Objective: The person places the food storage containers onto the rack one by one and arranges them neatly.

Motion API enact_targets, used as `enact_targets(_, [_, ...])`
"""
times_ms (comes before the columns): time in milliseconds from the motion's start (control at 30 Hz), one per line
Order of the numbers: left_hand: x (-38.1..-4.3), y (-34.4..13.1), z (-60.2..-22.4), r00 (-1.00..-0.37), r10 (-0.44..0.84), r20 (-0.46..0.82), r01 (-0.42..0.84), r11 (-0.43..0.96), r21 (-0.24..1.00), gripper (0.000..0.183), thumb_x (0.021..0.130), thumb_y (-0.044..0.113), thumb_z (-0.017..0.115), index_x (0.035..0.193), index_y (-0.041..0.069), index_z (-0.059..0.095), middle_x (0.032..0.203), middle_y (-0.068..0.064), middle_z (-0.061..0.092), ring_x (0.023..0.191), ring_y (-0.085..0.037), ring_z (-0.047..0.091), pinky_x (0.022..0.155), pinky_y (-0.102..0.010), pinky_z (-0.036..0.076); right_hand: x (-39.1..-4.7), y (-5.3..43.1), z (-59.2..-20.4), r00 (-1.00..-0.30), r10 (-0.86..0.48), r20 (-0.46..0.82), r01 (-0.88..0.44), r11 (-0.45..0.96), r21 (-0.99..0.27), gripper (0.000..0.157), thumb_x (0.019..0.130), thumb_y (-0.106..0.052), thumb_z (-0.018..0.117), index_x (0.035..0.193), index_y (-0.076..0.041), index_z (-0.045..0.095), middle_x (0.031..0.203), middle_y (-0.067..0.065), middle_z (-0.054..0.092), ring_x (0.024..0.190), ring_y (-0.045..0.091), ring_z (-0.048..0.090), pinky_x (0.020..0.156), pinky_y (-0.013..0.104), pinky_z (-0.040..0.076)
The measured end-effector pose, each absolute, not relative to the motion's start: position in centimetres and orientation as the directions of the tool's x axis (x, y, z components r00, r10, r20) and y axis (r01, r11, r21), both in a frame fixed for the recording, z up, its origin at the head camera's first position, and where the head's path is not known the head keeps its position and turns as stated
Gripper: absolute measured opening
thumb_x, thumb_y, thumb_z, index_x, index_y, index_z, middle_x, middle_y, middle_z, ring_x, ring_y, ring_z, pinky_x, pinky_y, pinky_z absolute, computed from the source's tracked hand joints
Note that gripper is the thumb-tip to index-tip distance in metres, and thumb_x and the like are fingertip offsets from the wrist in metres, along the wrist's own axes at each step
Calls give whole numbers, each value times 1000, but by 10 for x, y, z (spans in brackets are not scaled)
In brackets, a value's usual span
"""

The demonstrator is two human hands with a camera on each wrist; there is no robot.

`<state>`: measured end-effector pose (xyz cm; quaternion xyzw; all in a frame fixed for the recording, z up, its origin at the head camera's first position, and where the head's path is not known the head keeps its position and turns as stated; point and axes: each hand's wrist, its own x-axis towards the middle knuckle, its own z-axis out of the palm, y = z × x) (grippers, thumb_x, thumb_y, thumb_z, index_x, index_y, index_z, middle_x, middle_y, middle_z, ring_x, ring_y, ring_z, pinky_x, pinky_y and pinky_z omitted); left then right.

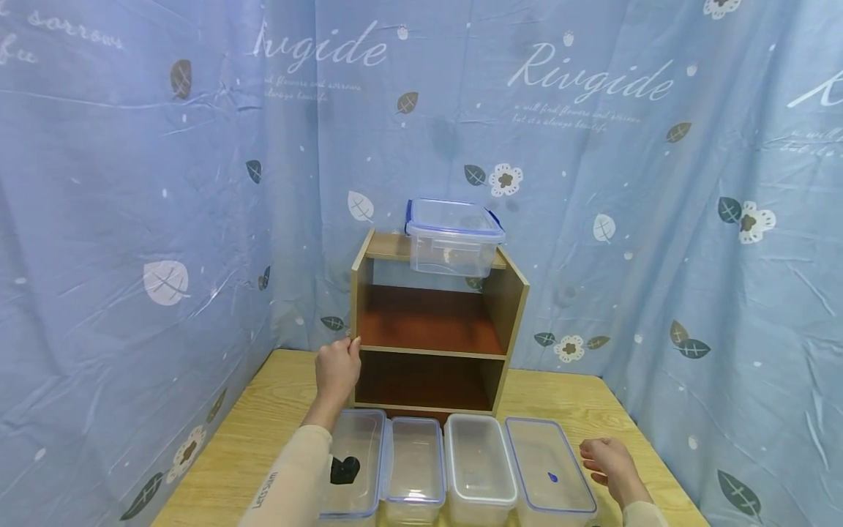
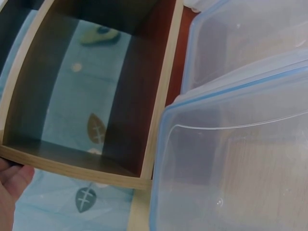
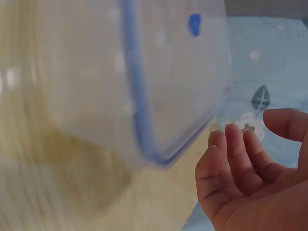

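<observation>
Left hand (image 1: 337, 369) curled onto the side of the wooden shelf (image 1: 428, 322) near the bench's (image 1: 566, 389) back edge, right hand (image 1: 612, 465) loose and empty by the right edge — steady, level pressure should keep the top box (image 1: 454, 241) from sliding.

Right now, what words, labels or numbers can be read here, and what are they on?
"Rivgide": blue curtain, in large script; other copies are partly cut off or folded.
"sorrow" and "fu": the same curtain, upper left, both seemingly partial.
"Lets", then letters too small to be sure of: left sleeve.
Small lines under "Rivgide": too blurred to read fully.
No readable numbers.
</observation>
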<state>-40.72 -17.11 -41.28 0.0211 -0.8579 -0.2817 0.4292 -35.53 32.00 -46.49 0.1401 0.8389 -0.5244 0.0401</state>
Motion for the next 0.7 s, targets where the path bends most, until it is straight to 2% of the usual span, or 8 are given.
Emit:
enact_targets(133, [-407, -173, -413, -629, -285, 724, 203, 838, 506, 42, 95, 21, 62, 57, 3, 57, 60, -20, 65, 61, -44, 64, 57, -53, 49, -353, 325, -473, -948, 170, -270, 318, 416, -852, 58, 88, -22, 58, 127, 18, 42, 110, 30, 60, 92, 29, 58, 73, 37, 50])
enact_targets(233, [-406, -174, -413, -628, -286, 724, 200, 839, 505, 41, 95, 21, 61, 58, 3, 58, 60, -20, 65, 61, -44, 63, 57, -53, 48, -353, 327, -479, -932, 172, -319, 362, 423, -831, 59, 88, -24, 62, 126, 17, 43, 107, 25, 60, 92, 29, 57, 72, 36, 50])
enact_targets(400, [-406, -176, -414, -616, -289, 733, 204, 840, 503, 41, 94, 20, 62, 58, 2, 59, 62, -22, 65, 62, -45, 63, 57, -53, 48, -352, 330, -489, -892, 187, -412, 452, 424, -785, 44, 88, -27, 66, 110, 9, 54, 92, 14, 60, 81, 21, 59, 69, 31, 51])
enact_targets(533, [-406, -176, -415, -580, -287, 762, 223, 844, 487, 40, 92, 18, 64, 56, 3, 58, 59, -22, 64, 59, -46, 63, 56, -54, 47, -347, 334, -494, -850, 190, -491, 524, 388, -758, 36, 91, -34, 66, 98, 1, 62, 81, 6, 64, 72, 16, 60, 68, 27, 50])
enact_targets(633, [-406, -174, -416, -560, -272, 783, 243, 849, 469, 40, 91, 17, 65, 55, 3, 57, 58, -21, 64, 58, -47, 62, 54, -54, 47, -341, 341, -498, -831, 118, -543, 545, 369, -753, 32, 93, -36, 63, 91, -5, 68, 76, 1, 68, 67, 10, 62, 68, 24, 51])
enact_targets(700, [-405, -173, -416, -557, -263, 788, 250, 852, 461, 39, 91, 17, 65, 55, 4, 57, 58, -21, 64, 57, -46, 62, 54, -54, 47, -337, 348, -501, -817, 25, -576, 548, 342, -763, 30, 94, -35, 61, 89, -7, 70, 74, -2, 69, 65, 6, 62, 68, 21, 50])
